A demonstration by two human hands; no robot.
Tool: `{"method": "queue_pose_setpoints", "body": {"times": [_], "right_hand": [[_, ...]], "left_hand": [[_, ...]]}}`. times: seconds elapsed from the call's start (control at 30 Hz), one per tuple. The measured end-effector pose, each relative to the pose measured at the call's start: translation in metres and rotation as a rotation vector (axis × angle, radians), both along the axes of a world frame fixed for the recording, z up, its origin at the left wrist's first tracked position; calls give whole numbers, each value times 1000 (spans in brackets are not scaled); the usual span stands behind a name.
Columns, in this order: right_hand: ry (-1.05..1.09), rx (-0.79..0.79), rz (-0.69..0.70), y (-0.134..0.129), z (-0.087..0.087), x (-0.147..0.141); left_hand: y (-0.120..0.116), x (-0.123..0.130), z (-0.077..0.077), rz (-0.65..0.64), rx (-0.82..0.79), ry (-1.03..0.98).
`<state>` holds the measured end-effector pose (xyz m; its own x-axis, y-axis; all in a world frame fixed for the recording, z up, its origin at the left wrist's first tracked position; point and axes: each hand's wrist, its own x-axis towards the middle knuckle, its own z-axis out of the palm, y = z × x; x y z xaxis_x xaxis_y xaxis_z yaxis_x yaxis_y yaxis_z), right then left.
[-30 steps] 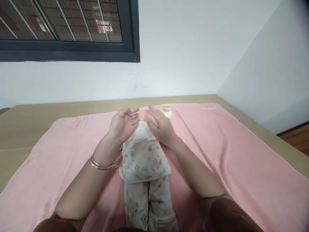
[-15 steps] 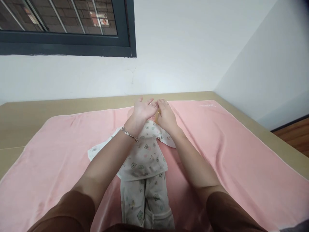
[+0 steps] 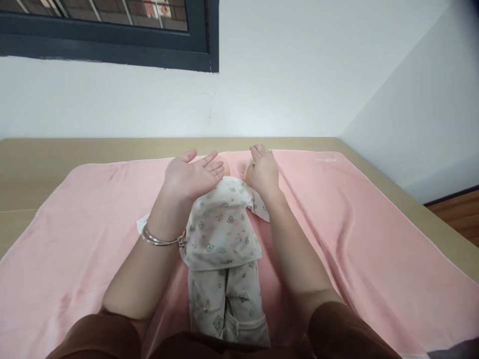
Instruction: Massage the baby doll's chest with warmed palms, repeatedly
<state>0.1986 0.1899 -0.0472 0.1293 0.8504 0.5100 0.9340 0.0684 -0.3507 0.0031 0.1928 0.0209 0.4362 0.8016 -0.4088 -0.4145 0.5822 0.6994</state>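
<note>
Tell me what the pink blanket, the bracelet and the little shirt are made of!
Pink blanket: faintly shiny fabric, perhaps plush, because it wrinkles in soft folds. Bracelet: probably polished metal, as it's silvery and shiny. Little shirt: matt cloth, maybe cotton, because it drapes and has no gloss.

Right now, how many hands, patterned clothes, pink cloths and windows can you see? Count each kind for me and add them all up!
Hands: 2 (left hand, right hand)
Patterned clothes: 2 (white top, white trousers)
Pink cloths: 1 (the big pink cloth)
Windows: 1 (dark-framed window)
Total: 6
</note>
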Motion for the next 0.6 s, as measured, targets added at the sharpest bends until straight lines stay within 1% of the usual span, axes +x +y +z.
{"method": "queue_pose_setpoints", "body": {"times": [0.1,0.23,0.4,0.6], "right_hand": [[44,-21,-19,0,-1,-2],[54,-44,-23,-3,-3,-3],[54,-45,-18,-7,-3,-4],[91,-90,-1,-12,-2,-3]], "left_hand": [[-15,-24,4,33,-31,19],[-29,-39,2,95,-78,17],[-35,-42,-3,69,-63,29],[-45,-36,-4,59,-41,24]]}}
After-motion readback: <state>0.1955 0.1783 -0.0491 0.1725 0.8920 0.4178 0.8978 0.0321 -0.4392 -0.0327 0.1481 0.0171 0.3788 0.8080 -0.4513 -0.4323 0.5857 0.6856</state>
